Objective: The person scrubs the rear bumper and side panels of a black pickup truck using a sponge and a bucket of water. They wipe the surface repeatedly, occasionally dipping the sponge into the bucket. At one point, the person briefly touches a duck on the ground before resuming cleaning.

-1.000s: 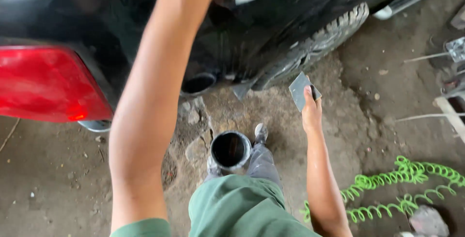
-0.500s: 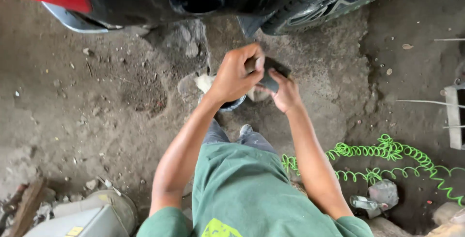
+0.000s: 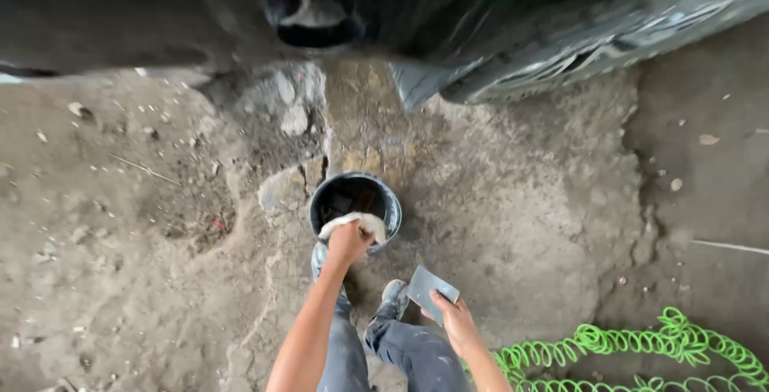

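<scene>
dirt floor (image 3: pixel 144 280), bucket (image 3: pixel 356 200), green hose (image 3: pixel 641 348)

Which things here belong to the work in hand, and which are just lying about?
In hand:
- left hand gripping a pale cloth at the rim of the round black bucket
- right hand holding a flat grey rectangular sheet

Lying about:
- coiled bright green hose on the dirt floor
- loose stones
- dark car body above

Rag (image 3: pixel 353 223) in my left hand (image 3: pixel 348 241): pale, soft cloth. Bucket (image 3: pixel 356 200): dark, dull, grimy inside. Scraper (image 3: pixel 430 289) in my right hand (image 3: pixel 455 320): flat grey metal, matt. Floor (image 3: pixel 521 200): rough, cracked dirt. Hose (image 3: pixel 641 348): glossy green plastic coil.
</scene>
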